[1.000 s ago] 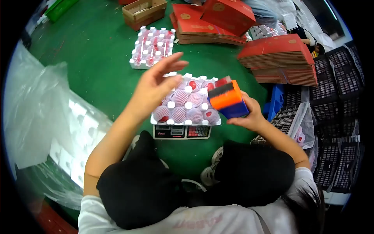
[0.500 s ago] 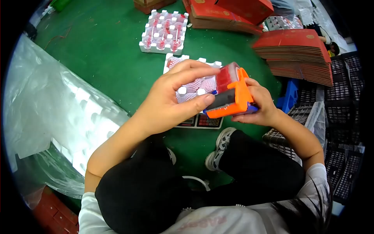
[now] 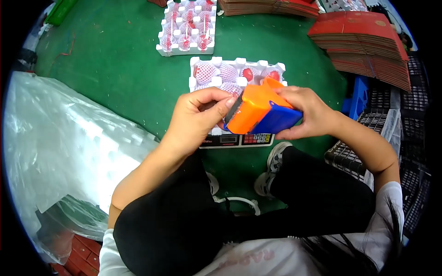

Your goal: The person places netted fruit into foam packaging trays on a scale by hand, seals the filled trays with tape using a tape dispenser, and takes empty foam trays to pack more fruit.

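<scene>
Gripping the tape dispenser (image 3: pixel 255 103) by its blue side, the right hand (image 3: pixel 309 112) is bent around it. The left hand (image 3: pixel 198 115) has thumb and forefinger nearly together beside the black edge (image 3: pixel 235 112); I cannot tell whether they pinch anything. The tape dispenser is over the fruit tray (image 3: pixel 216 60) on the scale (image 3: pixel 230 140).
</scene>
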The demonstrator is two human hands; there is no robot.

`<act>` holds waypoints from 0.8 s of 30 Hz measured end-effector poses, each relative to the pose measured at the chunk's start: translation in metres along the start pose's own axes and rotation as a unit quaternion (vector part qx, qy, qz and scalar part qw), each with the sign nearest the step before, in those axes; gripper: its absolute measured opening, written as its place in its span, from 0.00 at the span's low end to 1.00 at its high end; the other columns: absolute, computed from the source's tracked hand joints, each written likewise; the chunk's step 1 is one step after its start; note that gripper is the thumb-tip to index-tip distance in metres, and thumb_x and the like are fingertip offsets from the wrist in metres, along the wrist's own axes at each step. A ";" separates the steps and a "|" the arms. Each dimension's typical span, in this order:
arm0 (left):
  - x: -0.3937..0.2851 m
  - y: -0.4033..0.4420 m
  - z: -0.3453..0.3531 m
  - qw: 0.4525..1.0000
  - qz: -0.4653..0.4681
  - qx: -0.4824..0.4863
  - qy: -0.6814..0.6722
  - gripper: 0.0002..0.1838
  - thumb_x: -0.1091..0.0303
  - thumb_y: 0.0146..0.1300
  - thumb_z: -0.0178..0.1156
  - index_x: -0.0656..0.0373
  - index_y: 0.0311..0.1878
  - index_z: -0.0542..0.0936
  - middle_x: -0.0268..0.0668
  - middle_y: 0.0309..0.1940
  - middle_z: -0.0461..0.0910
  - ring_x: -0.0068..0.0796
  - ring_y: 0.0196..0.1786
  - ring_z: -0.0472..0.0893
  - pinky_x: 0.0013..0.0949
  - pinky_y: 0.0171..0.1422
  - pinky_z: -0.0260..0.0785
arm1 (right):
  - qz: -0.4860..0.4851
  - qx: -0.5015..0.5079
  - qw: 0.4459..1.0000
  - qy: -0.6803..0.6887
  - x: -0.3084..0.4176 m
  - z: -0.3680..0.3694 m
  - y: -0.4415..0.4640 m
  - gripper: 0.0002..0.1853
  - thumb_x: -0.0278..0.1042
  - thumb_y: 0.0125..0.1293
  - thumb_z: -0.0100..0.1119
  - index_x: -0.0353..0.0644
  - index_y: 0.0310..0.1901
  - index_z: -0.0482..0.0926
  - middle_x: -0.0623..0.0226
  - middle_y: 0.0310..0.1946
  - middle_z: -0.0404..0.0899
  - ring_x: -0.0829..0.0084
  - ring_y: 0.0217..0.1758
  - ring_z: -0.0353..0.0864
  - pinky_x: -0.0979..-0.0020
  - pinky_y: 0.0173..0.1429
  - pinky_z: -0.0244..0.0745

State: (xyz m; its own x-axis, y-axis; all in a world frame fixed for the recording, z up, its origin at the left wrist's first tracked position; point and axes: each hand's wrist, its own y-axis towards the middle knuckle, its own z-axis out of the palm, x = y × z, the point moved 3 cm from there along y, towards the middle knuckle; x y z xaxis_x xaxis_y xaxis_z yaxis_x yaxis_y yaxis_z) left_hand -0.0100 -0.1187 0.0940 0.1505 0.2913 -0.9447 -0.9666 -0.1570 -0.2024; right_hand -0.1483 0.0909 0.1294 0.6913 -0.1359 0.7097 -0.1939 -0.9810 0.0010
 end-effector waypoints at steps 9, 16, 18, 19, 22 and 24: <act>0.059 0.052 -0.065 0.981 -0.024 -0.191 -0.001 0.08 0.66 0.69 0.63 0.61 0.41 0.84 0.29 0.29 0.81 0.17 0.32 0.78 0.23 0.35 0.73 | 0.248 0.150 0.957 0.027 -0.036 -0.042 0.004 0.32 0.47 0.42 0.81 0.35 0.47 0.82 0.57 0.31 0.84 0.64 0.32 0.83 0.67 0.40 0.77; 0.085 0.082 -0.145 0.961 -0.074 -0.266 -0.009 0.08 0.64 0.69 0.64 0.59 0.39 0.82 0.29 0.30 0.81 0.18 0.33 0.78 0.24 0.35 0.74 | 0.343 0.114 0.928 -0.091 -0.123 -0.102 -0.077 0.27 0.43 0.38 0.80 0.33 0.37 0.80 0.60 0.27 0.81 0.68 0.30 0.80 0.68 0.37 0.74; 0.094 0.087 -0.135 0.968 -0.079 -0.237 -0.006 0.09 0.62 0.69 0.64 0.58 0.42 0.81 0.29 0.31 0.81 0.18 0.34 0.79 0.25 0.37 0.75 | 0.351 0.097 0.928 -0.077 -0.136 -0.104 -0.088 0.26 0.42 0.38 0.80 0.33 0.36 0.80 0.61 0.26 0.80 0.69 0.29 0.80 0.68 0.37 0.74; 0.099 0.088 -0.132 0.966 -0.083 -0.244 -0.005 0.09 0.62 0.69 0.64 0.57 0.42 0.81 0.28 0.31 0.81 0.17 0.34 0.79 0.25 0.38 0.75 | 0.354 0.096 0.928 -0.067 -0.142 -0.102 -0.093 0.26 0.41 0.38 0.79 0.33 0.36 0.80 0.61 0.25 0.80 0.69 0.29 0.79 0.68 0.37 0.74; 0.111 0.091 -0.131 0.960 -0.088 -0.265 0.009 0.08 0.64 0.68 0.63 0.58 0.40 0.83 0.28 0.31 0.81 0.17 0.34 0.78 0.24 0.36 0.74 | 0.381 0.096 0.919 -0.034 -0.142 -0.094 -0.096 0.25 0.41 0.41 0.79 0.33 0.37 0.80 0.61 0.26 0.81 0.70 0.31 0.80 0.68 0.39 0.75; 0.115 0.092 -0.134 0.957 -0.093 -0.274 0.017 0.07 0.65 0.68 0.63 0.58 0.39 0.83 0.28 0.31 0.82 0.17 0.34 0.77 0.23 0.36 0.73 | 0.399 0.093 0.912 -0.020 -0.152 -0.086 -0.098 0.25 0.41 0.42 0.78 0.32 0.38 0.81 0.61 0.27 0.81 0.70 0.31 0.80 0.68 0.39 0.75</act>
State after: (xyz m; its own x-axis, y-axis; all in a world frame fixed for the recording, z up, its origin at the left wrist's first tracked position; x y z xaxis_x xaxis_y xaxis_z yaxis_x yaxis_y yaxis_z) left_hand -0.0537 -0.2258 -0.0679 0.3255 0.3336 -0.8847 -0.6694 -0.5796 -0.4648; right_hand -0.2945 0.2193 0.0818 0.4072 -0.8178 0.4067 -0.5277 -0.5741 -0.6260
